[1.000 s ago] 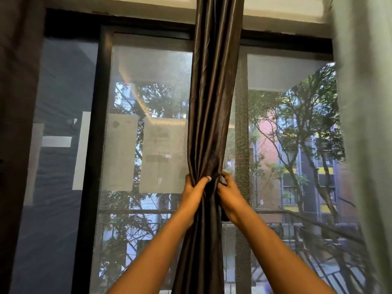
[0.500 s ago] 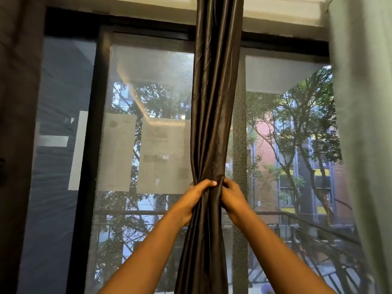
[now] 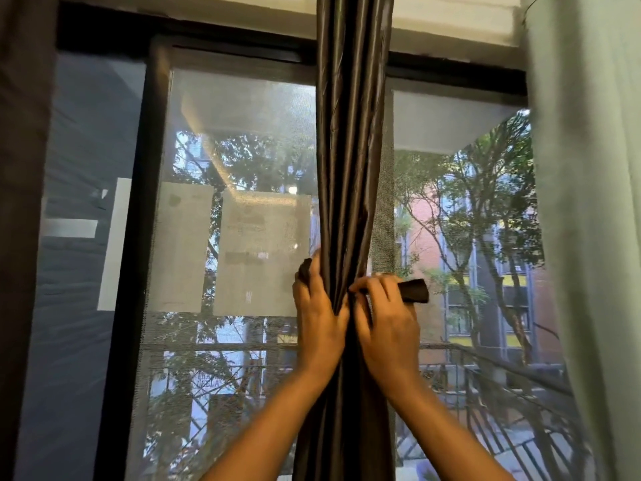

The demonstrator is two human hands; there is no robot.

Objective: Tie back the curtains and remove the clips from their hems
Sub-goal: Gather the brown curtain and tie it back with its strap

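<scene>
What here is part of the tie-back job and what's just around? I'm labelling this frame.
Job: dark curtain; dark tie strip; left hand; right hand.
Around: pale curtain; window frame; papers on glass.

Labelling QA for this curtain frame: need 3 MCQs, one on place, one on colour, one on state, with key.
1. Where does the dark strip end held by the right hand stick out?
A. right of the gathered curtain
B. above the window frame
C. below both wrists

2. What colour is the gathered satin curtain in the middle?
A. white
B. dark brown
C. red

3. How does the left hand stand?
A. hanging idle
B. flat on the glass
C. fingers wrapped round the curtain bundle and a dark strip end

Key: 1 A, the strip end juts rightward past the right hand. 2 B, glossy dark brown folds. 3 C, the fingers curl behind the bundle.
</scene>
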